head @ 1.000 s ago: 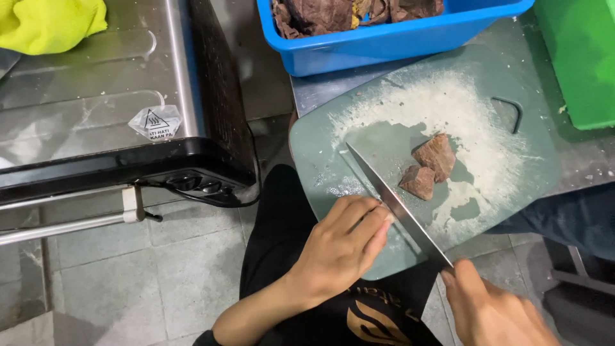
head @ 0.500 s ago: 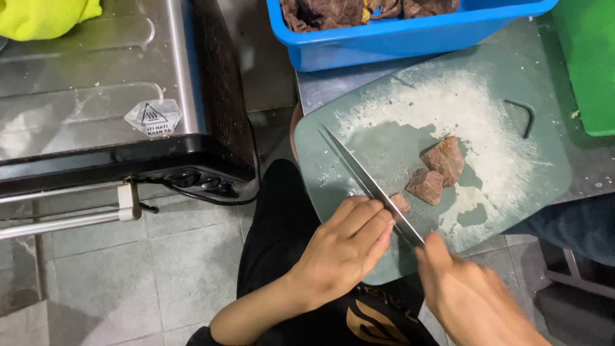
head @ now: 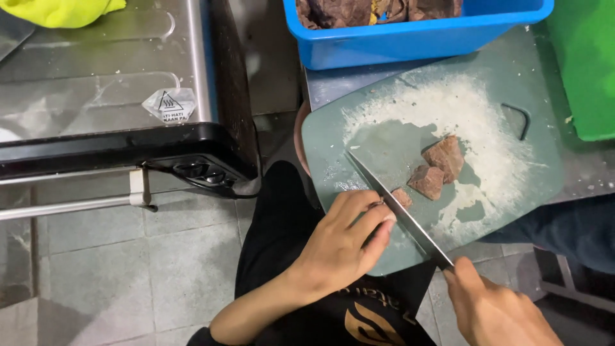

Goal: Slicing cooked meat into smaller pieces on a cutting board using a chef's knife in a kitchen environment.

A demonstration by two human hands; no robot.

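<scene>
Head view: knife [head: 397, 208] gripped by right hand [head: 496, 314] at handle, blade laid diagonally across cutting board [head: 378, 138]. Small brown chunk [head: 401, 197] pinned under curled fingers of left hand [head: 343, 240], touching blade, near board's lower edge. Two larger brown chunks [head: 439, 168] lying just beyond blade, amid white powder; bare board left of blade. Board's far edge hemmed by blue tub [head: 416, 38]; green bin [head: 586, 70] at right. One oven [head: 115, 96] well apart left, yellow cloth [head: 64, 9] on top.
</scene>
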